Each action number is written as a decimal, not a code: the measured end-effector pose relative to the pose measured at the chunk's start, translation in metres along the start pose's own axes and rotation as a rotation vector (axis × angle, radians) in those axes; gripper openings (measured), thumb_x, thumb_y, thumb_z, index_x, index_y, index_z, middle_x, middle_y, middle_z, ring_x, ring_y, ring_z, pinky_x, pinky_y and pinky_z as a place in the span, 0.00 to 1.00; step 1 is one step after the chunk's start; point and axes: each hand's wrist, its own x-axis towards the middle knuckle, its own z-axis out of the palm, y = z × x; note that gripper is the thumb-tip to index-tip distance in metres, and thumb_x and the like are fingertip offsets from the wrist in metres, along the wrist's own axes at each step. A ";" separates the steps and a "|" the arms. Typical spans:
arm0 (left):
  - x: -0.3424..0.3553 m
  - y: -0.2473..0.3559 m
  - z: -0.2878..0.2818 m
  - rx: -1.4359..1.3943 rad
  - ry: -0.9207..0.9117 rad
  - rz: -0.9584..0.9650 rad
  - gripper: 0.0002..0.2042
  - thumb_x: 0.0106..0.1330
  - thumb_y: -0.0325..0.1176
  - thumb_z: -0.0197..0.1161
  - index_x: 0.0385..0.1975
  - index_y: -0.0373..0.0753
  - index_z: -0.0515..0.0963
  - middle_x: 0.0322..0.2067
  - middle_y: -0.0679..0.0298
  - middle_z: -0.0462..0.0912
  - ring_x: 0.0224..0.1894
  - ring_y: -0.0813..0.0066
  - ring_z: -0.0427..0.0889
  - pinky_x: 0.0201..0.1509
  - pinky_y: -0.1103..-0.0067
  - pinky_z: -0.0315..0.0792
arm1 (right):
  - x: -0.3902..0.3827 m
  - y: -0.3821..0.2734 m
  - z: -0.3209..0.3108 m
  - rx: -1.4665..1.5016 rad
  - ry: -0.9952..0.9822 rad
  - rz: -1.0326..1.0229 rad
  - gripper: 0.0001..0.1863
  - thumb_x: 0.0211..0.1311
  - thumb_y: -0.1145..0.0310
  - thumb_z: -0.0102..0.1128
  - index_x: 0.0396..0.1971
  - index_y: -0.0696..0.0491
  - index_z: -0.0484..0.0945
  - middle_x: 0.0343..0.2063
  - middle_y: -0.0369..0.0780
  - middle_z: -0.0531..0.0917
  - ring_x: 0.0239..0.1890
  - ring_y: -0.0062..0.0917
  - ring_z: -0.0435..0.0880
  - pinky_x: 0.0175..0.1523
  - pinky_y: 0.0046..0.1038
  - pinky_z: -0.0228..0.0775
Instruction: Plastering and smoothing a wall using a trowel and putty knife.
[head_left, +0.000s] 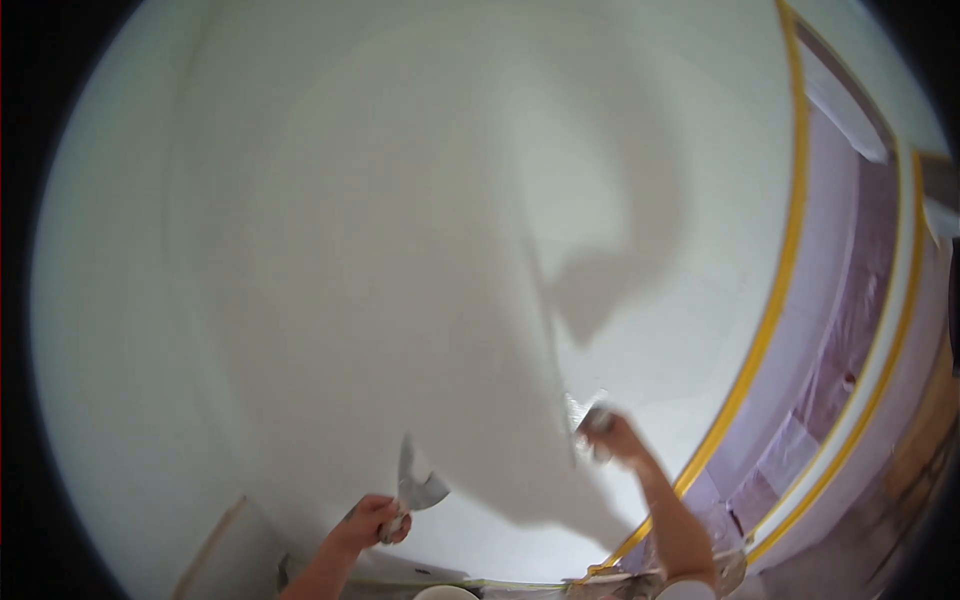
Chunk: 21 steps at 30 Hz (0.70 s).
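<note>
My left hand (373,522) is closed round the handle of a wide putty knife (428,492). The metal blade points up, and a whitish patch, perhaps filler, covers its middle. Farther right, my right hand (624,442) grips a smaller putty knife (594,418), its blade close to the white wall (350,250). Whether the blade touches the wall I cannot tell. Beside it glistens a wet-looking patch (574,410). From there a thin dark line runs upward along the wall, and shadows of my arm and body fall across the surface.
Yellow tape (775,300) edges an opening on the right, covered with purplish plastic sheeting (785,290). A second taped strip (905,310) stands beyond it. The rim of a white round container (446,593) shows at the bottom, near covering along the wall's foot. A low edge (215,540) juts at lower left.
</note>
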 end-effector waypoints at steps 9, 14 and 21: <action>-0.187 0.059 -0.022 -0.270 0.045 -0.006 0.13 0.70 0.37 0.53 0.37 0.32 0.76 0.30 0.55 0.80 0.26 0.65 0.79 0.28 0.73 0.72 | -0.048 -0.304 -0.147 -0.380 1.138 -0.651 0.12 0.53 0.68 0.64 0.32 0.59 0.73 0.22 0.40 0.80 0.24 0.20 0.81 0.28 0.24 0.72; -0.187 0.059 0.001 -0.067 0.233 -0.017 0.16 0.70 0.40 0.51 0.21 0.39 0.73 0.13 0.70 0.66 0.13 0.81 0.63 0.15 0.84 0.59 | -0.046 -0.306 -0.175 -0.182 1.124 -0.532 0.12 0.54 0.68 0.63 0.29 0.60 0.72 0.19 0.40 0.80 0.17 0.22 0.80 0.23 0.24 0.73; -0.183 -0.012 -0.018 -0.020 0.208 0.057 0.19 0.70 0.44 0.52 0.16 0.42 0.67 0.12 0.69 0.65 0.13 0.80 0.63 0.17 0.82 0.60 | -0.034 -0.291 -0.173 -0.173 1.093 -0.660 0.12 0.53 0.67 0.63 0.28 0.61 0.72 0.18 0.40 0.79 0.17 0.22 0.80 0.23 0.24 0.74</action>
